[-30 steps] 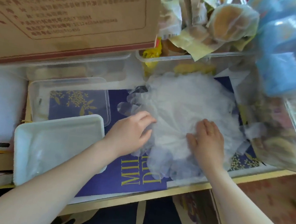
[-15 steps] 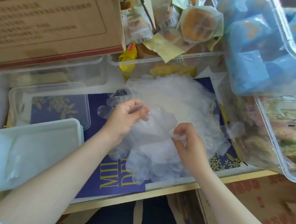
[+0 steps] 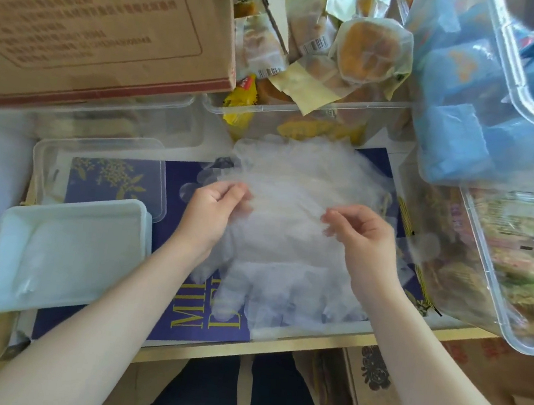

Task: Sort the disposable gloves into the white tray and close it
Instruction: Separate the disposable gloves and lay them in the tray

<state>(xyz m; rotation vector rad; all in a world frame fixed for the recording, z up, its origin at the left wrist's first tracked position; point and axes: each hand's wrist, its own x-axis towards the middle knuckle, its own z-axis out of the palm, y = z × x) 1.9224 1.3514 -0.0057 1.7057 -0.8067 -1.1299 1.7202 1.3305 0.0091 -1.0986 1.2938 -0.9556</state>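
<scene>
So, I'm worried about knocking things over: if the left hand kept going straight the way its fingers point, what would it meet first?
The left hand points up and right, pinching a disposable glove. Going on, it would probably first press into the glove pile, then the clear bin of snacks; depth is unclear.

A wooden-edged table (image 3: 243, 353) bears a blue poster (image 3: 178, 311), a glove pile (image 3: 291, 238), a white tray (image 3: 69, 251), a clear lid (image 3: 99, 151), bins and a carton (image 3: 97, 19).

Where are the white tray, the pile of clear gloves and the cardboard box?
white tray (image 3: 62, 286): head view, on its bare floor.
pile of disposable gloves (image 3: 287, 250): head view, middle of the heap.
cardboard box (image 3: 97, 19): head view, on its printed side.
</scene>
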